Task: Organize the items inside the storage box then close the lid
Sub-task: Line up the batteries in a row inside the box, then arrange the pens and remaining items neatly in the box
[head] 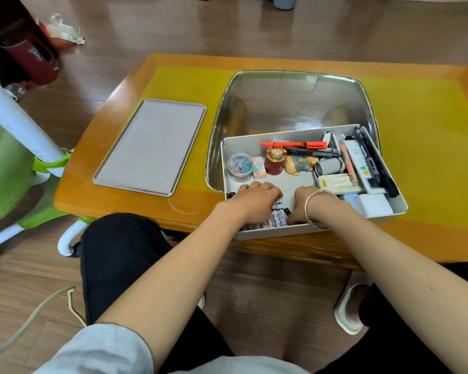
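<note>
A white storage box point(268, 136) stands open on the table's near edge. Its grey lid point(150, 147) lies flat to the left. My left hand point(256, 199) and my right hand point(305, 202) reach into the box's near side, their fingers curled down around a row of white marker pens point(277, 214) lying along the front wall. Further back in the box are a clear tub of coloured clips point(239, 166), a red jar with a gold top point(273, 163), a small figurine point(299, 164), a red pen point(293, 144), and a white remote point(361, 164).
A clear plastic sheet point(295, 98) lies on the yellow-topped wooden table point(430, 130) under and behind the box. A green and white chair point(16, 157) stands at the left. A cable point(33, 317) runs on the floor by my knee.
</note>
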{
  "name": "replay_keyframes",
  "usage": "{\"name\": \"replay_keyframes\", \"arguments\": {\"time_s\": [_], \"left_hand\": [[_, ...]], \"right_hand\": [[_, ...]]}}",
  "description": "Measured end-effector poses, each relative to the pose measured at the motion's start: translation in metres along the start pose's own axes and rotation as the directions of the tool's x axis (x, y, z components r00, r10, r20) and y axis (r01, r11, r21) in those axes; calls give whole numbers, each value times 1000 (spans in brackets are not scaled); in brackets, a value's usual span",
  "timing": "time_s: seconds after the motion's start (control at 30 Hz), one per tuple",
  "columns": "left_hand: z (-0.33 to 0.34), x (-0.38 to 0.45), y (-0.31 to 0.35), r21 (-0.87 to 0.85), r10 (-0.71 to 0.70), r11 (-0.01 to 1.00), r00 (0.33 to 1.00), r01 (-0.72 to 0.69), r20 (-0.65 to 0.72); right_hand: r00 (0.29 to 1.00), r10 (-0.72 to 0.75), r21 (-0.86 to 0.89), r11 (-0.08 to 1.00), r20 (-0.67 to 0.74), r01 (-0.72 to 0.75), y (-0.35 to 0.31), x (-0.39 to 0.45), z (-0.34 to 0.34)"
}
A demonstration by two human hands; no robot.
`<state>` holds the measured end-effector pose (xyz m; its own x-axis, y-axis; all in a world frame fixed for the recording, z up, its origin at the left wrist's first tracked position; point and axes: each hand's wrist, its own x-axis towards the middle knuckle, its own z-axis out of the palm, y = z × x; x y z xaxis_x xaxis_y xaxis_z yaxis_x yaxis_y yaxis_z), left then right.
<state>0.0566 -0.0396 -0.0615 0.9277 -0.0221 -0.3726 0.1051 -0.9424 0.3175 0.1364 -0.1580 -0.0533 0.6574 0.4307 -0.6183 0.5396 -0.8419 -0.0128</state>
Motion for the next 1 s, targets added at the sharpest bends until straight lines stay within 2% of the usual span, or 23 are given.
{"name": "replay_keyframes", "arguments": {"time_s": [0.13,0.23,0.3,0.37,0.47,0.53,0.6,0.77,0.83,1.0], "left_hand": [[0,-3,1,-4,20,1000,1000,-20,-9],[-2,-13,0,-50,58,996,982,-68,-180],[-4,-22,-2,-66,43,995,931,-72,-363],[-3,-32,-7,-78,-37,997,846,-6,-532],[3,-47,-17,-189,-238,970,726,150,-645],[8,-55,-24,-303,-350,932,699,197,-623],[14,-60,-26,-438,-426,881,701,178,-572],[26,-59,-25,-709,-514,700,749,84,-418],[27,-58,-25,-757,-522,650,762,65,-383],[30,-57,-24,-769,-535,638,747,50,-395]], "right_hand": [[999,10,-5,1000,-32,-10,1,1,4],[997,5,12,1000,-71,-4,7,2,6],[994,-16,54,998,-105,22,12,4,6],[990,-67,121,989,-126,83,17,6,5],[984,-134,251,955,-116,160,23,5,3],[984,-140,311,935,-110,168,27,4,1],[986,-129,349,924,-105,158,31,3,1],[993,-90,482,868,-82,119,35,1,0],[992,-111,553,823,-61,126,35,1,2],[985,-170,602,784,-25,151,38,1,3]]}}
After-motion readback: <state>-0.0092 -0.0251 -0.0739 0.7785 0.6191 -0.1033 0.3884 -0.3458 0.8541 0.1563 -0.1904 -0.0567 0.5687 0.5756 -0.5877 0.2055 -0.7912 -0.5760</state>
